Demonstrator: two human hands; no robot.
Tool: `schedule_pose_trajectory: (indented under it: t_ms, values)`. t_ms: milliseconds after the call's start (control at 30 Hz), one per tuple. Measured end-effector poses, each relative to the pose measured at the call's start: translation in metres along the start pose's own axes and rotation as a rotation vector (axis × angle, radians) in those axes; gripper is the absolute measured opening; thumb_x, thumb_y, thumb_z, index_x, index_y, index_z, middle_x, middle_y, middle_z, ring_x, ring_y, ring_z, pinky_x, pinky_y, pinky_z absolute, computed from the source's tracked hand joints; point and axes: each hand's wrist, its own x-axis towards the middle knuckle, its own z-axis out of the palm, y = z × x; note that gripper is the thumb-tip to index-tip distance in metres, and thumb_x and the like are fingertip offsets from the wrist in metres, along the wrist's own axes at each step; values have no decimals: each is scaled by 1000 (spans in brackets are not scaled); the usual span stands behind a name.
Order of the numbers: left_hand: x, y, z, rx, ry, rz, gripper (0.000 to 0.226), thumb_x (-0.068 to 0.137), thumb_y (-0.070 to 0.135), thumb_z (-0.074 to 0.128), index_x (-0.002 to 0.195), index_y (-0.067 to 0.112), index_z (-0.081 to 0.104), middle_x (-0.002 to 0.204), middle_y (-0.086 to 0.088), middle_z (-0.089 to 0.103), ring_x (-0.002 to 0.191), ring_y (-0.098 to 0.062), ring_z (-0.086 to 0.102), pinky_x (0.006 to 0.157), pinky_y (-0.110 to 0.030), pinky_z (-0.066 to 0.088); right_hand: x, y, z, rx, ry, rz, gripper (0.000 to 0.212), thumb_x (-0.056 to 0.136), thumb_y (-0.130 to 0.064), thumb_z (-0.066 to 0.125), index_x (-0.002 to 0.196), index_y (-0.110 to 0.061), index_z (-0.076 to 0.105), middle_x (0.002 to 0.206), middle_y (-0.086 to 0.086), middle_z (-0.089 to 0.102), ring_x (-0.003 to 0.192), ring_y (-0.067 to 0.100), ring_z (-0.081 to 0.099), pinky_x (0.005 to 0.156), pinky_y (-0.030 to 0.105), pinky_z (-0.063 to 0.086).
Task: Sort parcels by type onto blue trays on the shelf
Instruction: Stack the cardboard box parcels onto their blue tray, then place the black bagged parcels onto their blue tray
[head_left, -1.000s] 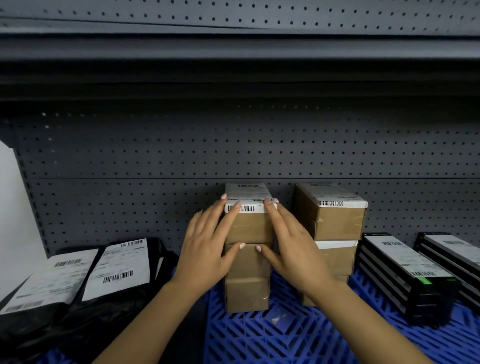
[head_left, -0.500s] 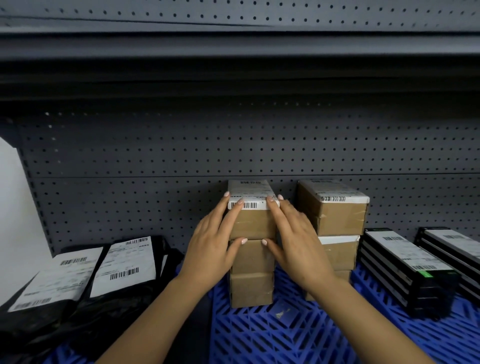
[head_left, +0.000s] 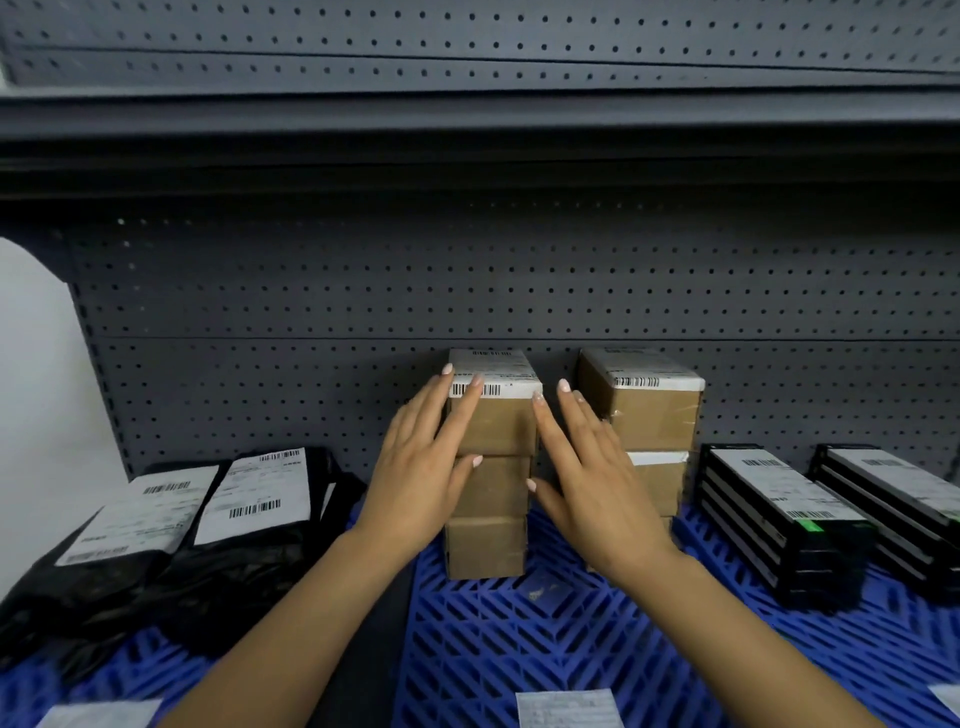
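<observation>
The stack of three cardboard boxes (head_left: 488, 467) stood on the middle blue tray (head_left: 519, 623), top box labelled, back against the pegboard (head_left: 467, 291). Left hand (head_left: 421, 467) lay flat, fingers straight, against the stack's left front edge; right hand (head_left: 587, 478), fingers extended, sat at its right edge, contact uncertain. Judged step: squaring the stack; next, release and fetch another parcel. A second box stack (head_left: 644, 415) stood just beside on the right; black boxes (head_left: 779, 499) further right, black poly mailers (head_left: 156, 519) left. Open tray remained in front.
</observation>
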Motion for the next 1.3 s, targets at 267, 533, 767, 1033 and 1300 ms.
schedule_pose_trajectory:
  t_ms: [267,533,767,1033,1300]
  values:
    - [-25,13,-13,141,-49,-83,74,93,40,55,151,15,18,157,-10,17,142,-25,20,113,-48,25,-14,13,-14,14,-54,-97,73,92,-37,51,151,-20,12,157,12,11,145,25,8,114,42,17]
    - [-68,28,-39,263,-118,-142,70,93,52,44,149,15,24,156,-7,21,142,-21,20,116,-41,18,-30,1,-9,69,-143,-250,68,93,-40,48,150,-19,18,158,11,11,145,25,8,114,42,14]
    - [-113,23,-67,364,-204,-269,69,91,50,46,146,12,31,149,-10,32,138,-27,30,110,-49,30,-37,-26,9,165,-209,-367,72,92,-41,53,151,-21,16,158,8,9,146,22,3,114,41,11]
    - [-158,-11,-91,422,-219,-361,68,90,50,43,143,8,37,145,-13,39,135,-32,34,109,-51,31,-37,-60,27,239,-272,-445,72,93,-45,45,151,-19,11,158,7,9,145,21,3,112,42,7]
    - [-168,-82,-105,404,-266,-362,70,90,55,41,142,9,37,144,-13,40,134,-31,36,107,-51,33,-9,-99,47,270,-296,-394,72,91,-56,26,150,-25,-3,158,0,-2,144,14,-7,114,36,3]
